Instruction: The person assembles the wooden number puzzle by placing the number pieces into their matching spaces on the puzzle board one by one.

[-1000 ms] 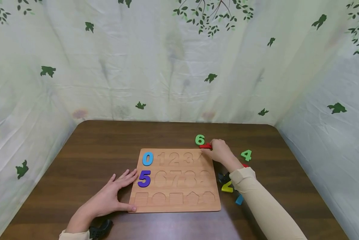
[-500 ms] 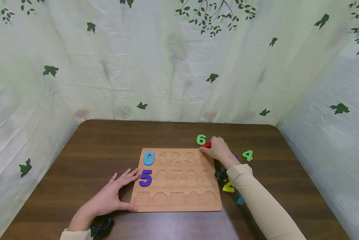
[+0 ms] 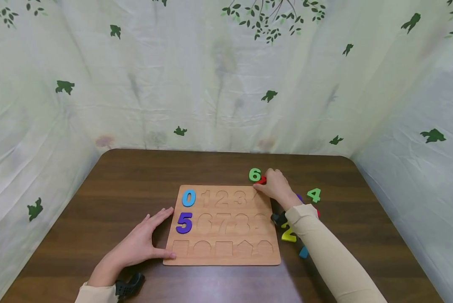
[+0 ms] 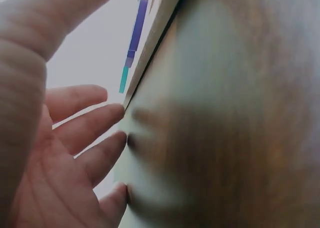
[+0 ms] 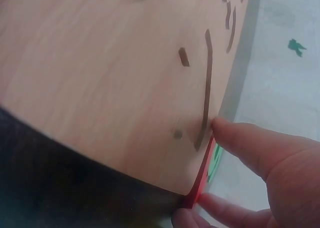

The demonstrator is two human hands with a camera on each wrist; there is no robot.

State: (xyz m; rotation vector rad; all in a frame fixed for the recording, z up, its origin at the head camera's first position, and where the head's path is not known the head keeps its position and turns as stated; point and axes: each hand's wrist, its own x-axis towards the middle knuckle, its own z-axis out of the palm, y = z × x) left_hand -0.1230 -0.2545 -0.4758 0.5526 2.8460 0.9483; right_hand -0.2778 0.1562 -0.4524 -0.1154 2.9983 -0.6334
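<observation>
The right hand point(image 3: 278, 187), its arm point(image 3: 330, 252) stretched forward over the counter point(image 3: 154, 168), pinches a red piece point(image 3: 262, 180), its shape hard to tell, at the board's point(image 3: 222, 260) far edge near the right corner. Just beyond lies the green 6 point(image 3: 251, 174). The left hand point(image 3: 140, 242) spreads its fingers along the left edge, thumb on the near corner, beside the 5 point(image 3: 189, 224).

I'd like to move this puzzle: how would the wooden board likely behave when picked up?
The wooden board looks stiff, judging by its straight edges. It seems thin, so probably light for its size. Tilting might let the blue 0 and purple 5 slip off, since they appear raised above it.
</observation>
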